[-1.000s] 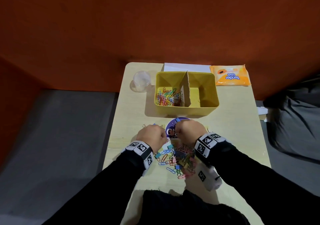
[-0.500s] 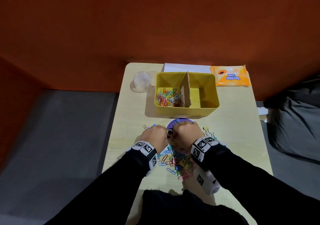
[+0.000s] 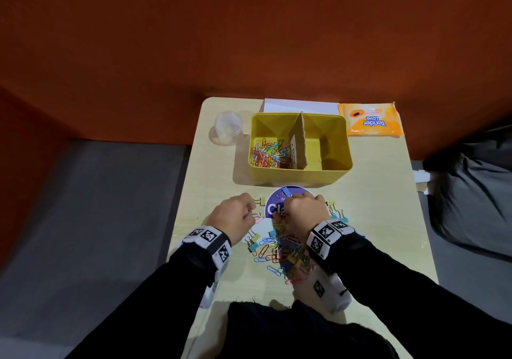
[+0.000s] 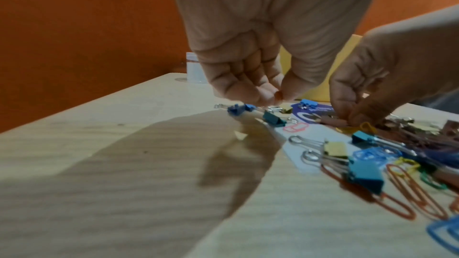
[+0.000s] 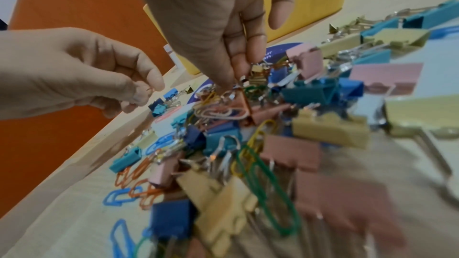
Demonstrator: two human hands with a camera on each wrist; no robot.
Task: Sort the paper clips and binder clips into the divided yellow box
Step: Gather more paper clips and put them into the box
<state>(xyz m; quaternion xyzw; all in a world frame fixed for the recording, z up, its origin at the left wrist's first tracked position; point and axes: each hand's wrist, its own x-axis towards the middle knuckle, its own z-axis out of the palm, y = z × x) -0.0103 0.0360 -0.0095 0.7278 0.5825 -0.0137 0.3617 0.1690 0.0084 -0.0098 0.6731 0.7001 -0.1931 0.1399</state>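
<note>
Wire and painted steel make up the pile (image 3: 285,250) on the desk (image 3: 374,234) before me, paper clips tangled with binder clips. My right hand (image 3: 303,214) pinches into the tangle; exactly what it grips I cannot tell. My left hand (image 3: 235,216) pinches something small and orange (a paper clip, probably). Paper clips are light, springy and apt to snag, best lifted by one loop; binder clips are stiffer, easiest taken by their wire handles. Beyond the pile, the box (image 3: 300,174) holds many paper clips (image 3: 270,155) left of its divider (image 3: 300,142); its right compartment looks nearly empty.
</note>
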